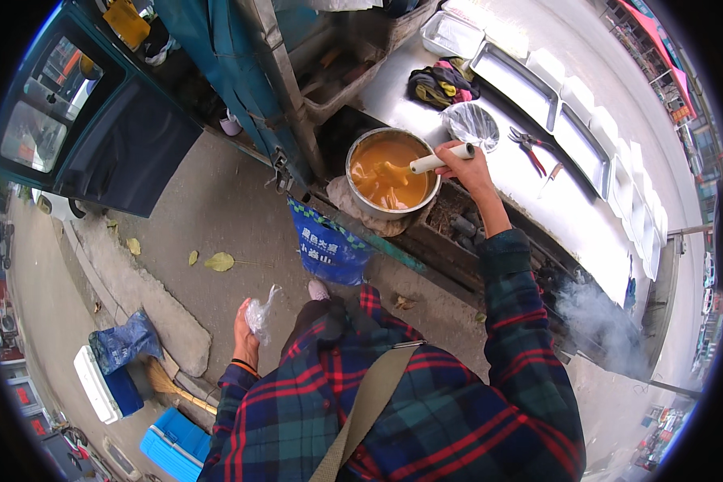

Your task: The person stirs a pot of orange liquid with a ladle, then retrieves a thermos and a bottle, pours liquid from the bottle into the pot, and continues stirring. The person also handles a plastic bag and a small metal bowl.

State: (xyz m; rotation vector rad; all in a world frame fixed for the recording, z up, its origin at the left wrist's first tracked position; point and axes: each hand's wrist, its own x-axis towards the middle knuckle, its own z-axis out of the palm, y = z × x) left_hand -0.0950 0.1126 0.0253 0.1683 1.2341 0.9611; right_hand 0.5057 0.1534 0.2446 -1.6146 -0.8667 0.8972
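My right hand is closed around the thick white handle of a stirring or basting tool. The tool's far end dips into orange-brown liquid, so its shape is hidden. That liquid partly fills a round metal pot, which stands on a stained cloth beside the charcoal trough. Low on the left, away from the pot, my left hand holds a crumpled clear plastic bag.
Smoke rises from the charcoal trough on the right. Beyond it, pliers, a knife, cloths, a plastic-covered bowl and metal trays lie on a white tabletop. A blue bag hangs below the pot.
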